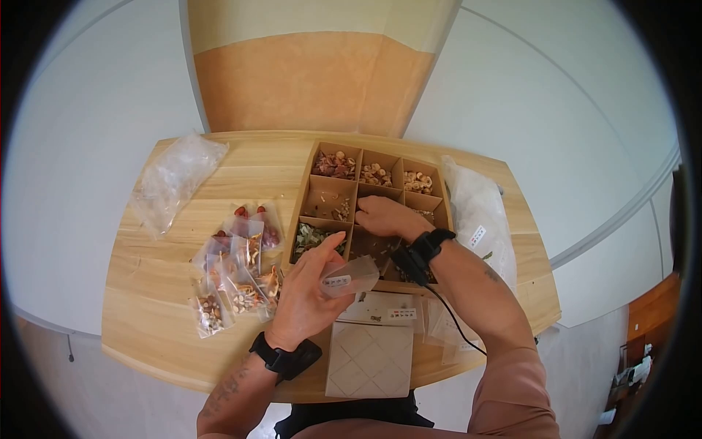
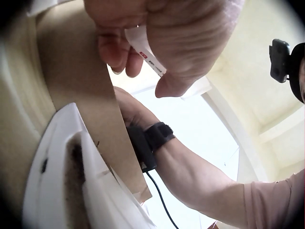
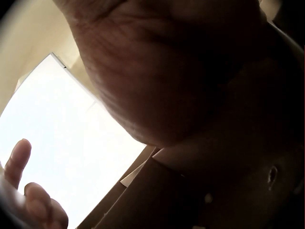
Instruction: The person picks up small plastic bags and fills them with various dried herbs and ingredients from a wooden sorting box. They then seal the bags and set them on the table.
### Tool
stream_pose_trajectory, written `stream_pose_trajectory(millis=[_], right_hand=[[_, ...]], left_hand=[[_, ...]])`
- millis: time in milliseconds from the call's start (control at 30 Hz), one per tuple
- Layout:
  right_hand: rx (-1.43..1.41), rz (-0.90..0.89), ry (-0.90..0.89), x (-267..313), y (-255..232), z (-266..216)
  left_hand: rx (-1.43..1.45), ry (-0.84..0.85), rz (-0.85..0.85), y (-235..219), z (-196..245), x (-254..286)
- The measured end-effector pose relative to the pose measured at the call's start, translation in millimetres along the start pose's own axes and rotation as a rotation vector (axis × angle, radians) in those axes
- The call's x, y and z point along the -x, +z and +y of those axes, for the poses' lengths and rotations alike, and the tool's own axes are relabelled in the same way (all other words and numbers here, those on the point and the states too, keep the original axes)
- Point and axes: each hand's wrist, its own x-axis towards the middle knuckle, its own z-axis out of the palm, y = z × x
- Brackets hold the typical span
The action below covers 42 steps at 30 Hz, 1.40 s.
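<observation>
A cardboard box (image 1: pixel 298 212) divided into compartments holds dried slices, leaves and small pieces. My right hand (image 1: pixel 387 217) reaches down into its middle compartment; the fingertips are hidden, and in the right wrist view the palm (image 3: pixel 157 71) is dark over the dividers. Just in front of the box, my left hand (image 1: pixel 307 296) holds a small translucent bag (image 1: pixel 355 276) with a printed label, its thumb and fingers around the bag's side. The left wrist view shows this hand (image 2: pixel 167 38) with the labelled bag (image 2: pixel 143 45) between thumb and fingers.
Several filled bags (image 1: pixel 241 274) lie left of the box, some with red dried fruit. A large clear plastic bag (image 1: pixel 178 179) is at the back left, another plastic bag (image 1: pixel 475 212) at the right. A square tile-patterned pad (image 1: pixel 369 361) and a white tray (image 1: pixel 358 311) sit in front.
</observation>
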Motion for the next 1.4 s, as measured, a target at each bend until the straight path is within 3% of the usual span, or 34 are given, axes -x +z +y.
stream_pose_trajectory(millis=[267,467,567,667,767,867,1067,1400], right_hand=[[-0.17,0.019,0.139,7.2,-20.9,-14.2],[-0.753,0.149,0.361,2.8,-15.6,-7.0],[-0.823,0.183,0.484,10.8,-24.0,-22.1],[-1.01,0.211,0.423,2.2,-16.4,-2.5],[-1.126,0.247,0.525,1.7,-20.2,-0.6],[-1.459,0.361,0.454,8.7,-18.6,-9.5],[-1.739,0.491,0.263,15.5,-13.0,-8.6],[-1.905,0.699,0.168,18.7,-5.5,-13.9]], left_hand=[[-0.013,0.002,0.014,0.4,-1.9,0.5],[-0.012,-0.005,0.016,1.5,-2.4,1.2],[-0.004,-0.007,0.017,1.3,-2.6,1.1],[-0.001,-0.003,0.023,1.5,-3.1,1.4],[0.003,0.005,0.022,2.0,-3.6,1.5],[-0.002,0.007,0.024,1.2,-3.8,1.3],[-0.002,-0.001,0.024,1.5,-2.9,1.6],[0.063,-0.055,0.015,-0.3,8.7,-1.4]])
